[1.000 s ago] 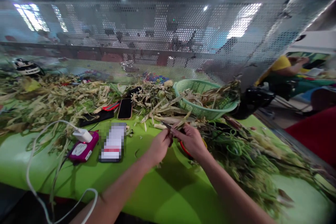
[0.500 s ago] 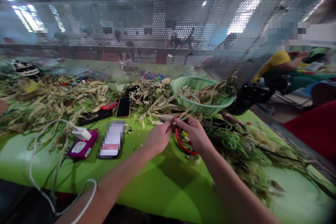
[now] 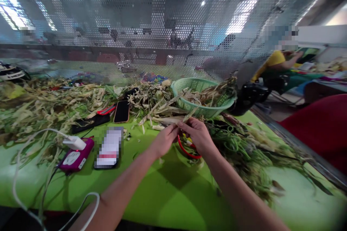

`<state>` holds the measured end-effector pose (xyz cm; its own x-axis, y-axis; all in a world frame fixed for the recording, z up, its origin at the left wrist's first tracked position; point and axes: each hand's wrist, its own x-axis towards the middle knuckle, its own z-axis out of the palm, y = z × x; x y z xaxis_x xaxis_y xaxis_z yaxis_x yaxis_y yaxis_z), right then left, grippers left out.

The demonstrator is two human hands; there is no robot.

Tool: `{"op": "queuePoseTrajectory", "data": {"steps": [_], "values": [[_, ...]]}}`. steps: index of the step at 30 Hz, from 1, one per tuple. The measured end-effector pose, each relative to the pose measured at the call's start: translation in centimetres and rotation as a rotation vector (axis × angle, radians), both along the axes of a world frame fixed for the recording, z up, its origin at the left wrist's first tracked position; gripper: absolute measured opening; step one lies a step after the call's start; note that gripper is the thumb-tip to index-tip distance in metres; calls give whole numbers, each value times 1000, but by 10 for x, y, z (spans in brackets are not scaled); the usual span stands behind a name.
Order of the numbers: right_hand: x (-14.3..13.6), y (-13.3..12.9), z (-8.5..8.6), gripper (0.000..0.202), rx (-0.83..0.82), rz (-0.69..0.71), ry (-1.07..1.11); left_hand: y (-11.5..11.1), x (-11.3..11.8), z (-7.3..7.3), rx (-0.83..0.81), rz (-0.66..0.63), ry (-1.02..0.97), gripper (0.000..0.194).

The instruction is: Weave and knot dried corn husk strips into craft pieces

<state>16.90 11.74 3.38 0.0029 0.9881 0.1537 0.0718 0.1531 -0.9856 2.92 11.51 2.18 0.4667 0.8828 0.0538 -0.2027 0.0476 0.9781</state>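
Husk strip point(image 3: 191, 114), pinched in the right hand point(image 3: 200, 136) at 12 o'clock beside the left hand point(image 3: 164, 141), whose bent fingers hide any grip, green basket point(image 3: 207, 111) just beyond towards 1 o'clock, looks light, dry and apt to split, best held flat near its base

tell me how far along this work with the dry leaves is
Hard to say; probably partway. Possibly done: the dry stalks in the basket, though nothing confirms they are finished. In hand: a pale strip, pinched where the left hand and right hand meet. Likely left: the wide leaf pile and the green strands, both lying loose.
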Motion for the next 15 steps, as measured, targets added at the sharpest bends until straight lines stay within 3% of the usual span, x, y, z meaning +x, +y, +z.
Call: {"op": "queuePoseTrajectory", "data": {"steps": [5, 9, 12, 15], "values": [[4, 1, 4, 36, 81, -32, -217, 12, -20, 4, -170, 135, -133, 19], [20, 0, 9, 25, 122, -79, -791, 32, -55, 5, -171, 293, -422, 19], [29, -2, 10, 19, 20, -4, -1156, 41, -69, 8, -248, 383, -604, 16], [30, -2, 5, 34, -15, 128, -1257, 40, -70, 13, -292, 409, -687, 16]]}}
